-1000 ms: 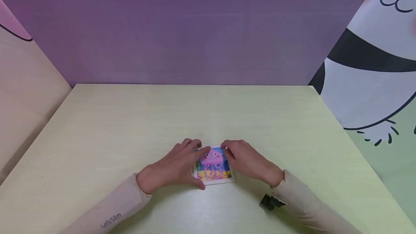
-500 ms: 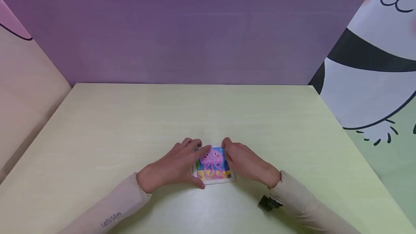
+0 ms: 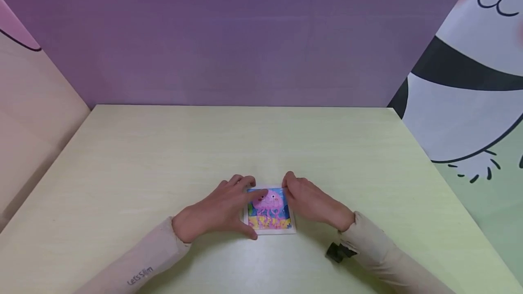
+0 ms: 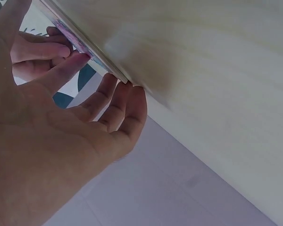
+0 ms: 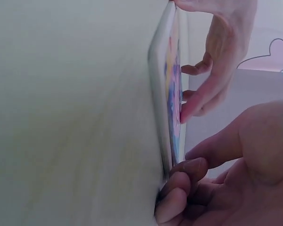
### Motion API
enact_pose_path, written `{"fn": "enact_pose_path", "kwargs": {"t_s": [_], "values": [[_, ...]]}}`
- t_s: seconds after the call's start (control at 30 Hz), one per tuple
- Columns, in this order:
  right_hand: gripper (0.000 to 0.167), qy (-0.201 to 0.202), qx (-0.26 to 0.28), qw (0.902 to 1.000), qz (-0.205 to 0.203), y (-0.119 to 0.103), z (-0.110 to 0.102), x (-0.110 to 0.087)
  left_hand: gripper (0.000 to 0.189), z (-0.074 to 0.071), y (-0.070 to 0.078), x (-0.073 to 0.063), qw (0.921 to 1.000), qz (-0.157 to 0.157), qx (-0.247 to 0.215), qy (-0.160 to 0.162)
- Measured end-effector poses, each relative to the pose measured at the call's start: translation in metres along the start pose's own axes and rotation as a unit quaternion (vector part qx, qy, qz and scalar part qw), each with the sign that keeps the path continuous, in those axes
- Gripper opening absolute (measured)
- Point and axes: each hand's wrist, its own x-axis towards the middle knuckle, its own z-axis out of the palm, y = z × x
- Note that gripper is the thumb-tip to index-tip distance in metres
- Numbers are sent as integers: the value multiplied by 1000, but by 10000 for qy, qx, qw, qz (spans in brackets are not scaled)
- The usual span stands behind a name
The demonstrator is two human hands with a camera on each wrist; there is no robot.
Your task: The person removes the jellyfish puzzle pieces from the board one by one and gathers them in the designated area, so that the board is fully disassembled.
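On the table lies a small square picture panel (image 3: 270, 214) with a white border, showing a pink jellyfish over blue water and yellow seabed. My left hand (image 3: 220, 208) spans its left side, thumb at the near edge and index finger laid over the picture. In the left wrist view, the other fingers (image 4: 134, 110) of that hand curl against the panel's far edge. With curled fingers, my right hand (image 3: 316, 201) pinches the far right corner. The right wrist view shows the thumb and bent fingers (image 5: 172, 202) at that corner of the panel (image 5: 161, 94).
The pale wood table (image 3: 163, 149) runs back to a purple wall (image 3: 245, 35). A panda drawing (image 3: 470, 112) covers the right wall, and a pale wall (image 3: 32, 103) stands at the left. A small black device (image 3: 340, 252) sits at the right sleeve's cuff.
The picture panel has shifted slightly toward me and straightened. My right hand has moved a little away and to the right along its far corner. The left hand has barely moved.
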Motion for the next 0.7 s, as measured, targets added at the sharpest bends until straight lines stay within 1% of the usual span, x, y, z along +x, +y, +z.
{"fn": "enact_pose_path", "kwargs": {"t_s": [0.13, 0.2, 0.27, 0.33, 0.4, 0.53, 0.6, 0.7], "values": [[7, -63, 229, 9997, 18, 1, -2, -1, 90, 0, 1, 0, 10000, -15, 18, -25], [5, -62, 317, 9994, 79, 0, -4, -2, 90, 0, 1, 0, 10000, -14, 31, -20], [9, -37, 327, 9993, 176, -1, -7, -2, 90, 0, 1, 0, 10000, 12, 28, 5], [14, 30, 196, 9995, 233, -2, -8, -3, 89, 1, 1, 0, 10000, 22, 28, 6], [17, 61, -6, 9998, 197, -4, -7, -4, 89, 2, 1, 0, 10000, 21, 35, -5], [14, 185, -427, 9989, -57, -10, -6, -4, 89, 2, 1, 0, 10000, -9, 71, -23], [12, 241, -499, 9984, -134, -11, -5, -4, 88, 2, 1, 1, 10000, -27, 78, -35], [10, 323, -468, 9981, -222, -10, -4, -4, 88, 1, 1, 1, 9999, -65, 105, -64]]}}
